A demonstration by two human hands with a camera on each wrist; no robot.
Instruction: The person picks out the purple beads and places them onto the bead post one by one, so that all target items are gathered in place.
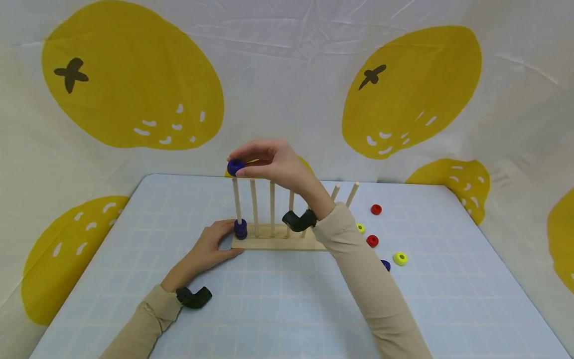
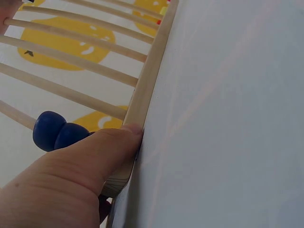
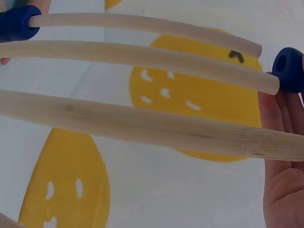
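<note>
In the head view, a wooden peg rack with a long flat base (image 1: 278, 244) and several upright pegs stands on the table. My right hand (image 1: 280, 162) pinches a blue ring (image 1: 235, 167) between thumb and fingers just over the tip of the leftmost peg (image 1: 236, 199). The right wrist view shows this held ring (image 3: 288, 71) apart from the peg ends. Blue rings (image 1: 240, 229) are stacked at the bottom of the leftmost peg. My left hand (image 1: 208, 249) grips the base's left end, with its thumb (image 2: 102, 147) along the front edge in the left wrist view.
Right of the rack lie two red rings (image 1: 376, 209), a yellow ring (image 1: 400, 258) and another yellow ring (image 1: 360, 228) close to the base. A blue ring (image 1: 386, 265) is partly hidden by my right sleeve. A lemon-printed cloth (image 1: 278, 89) hangs behind the table.
</note>
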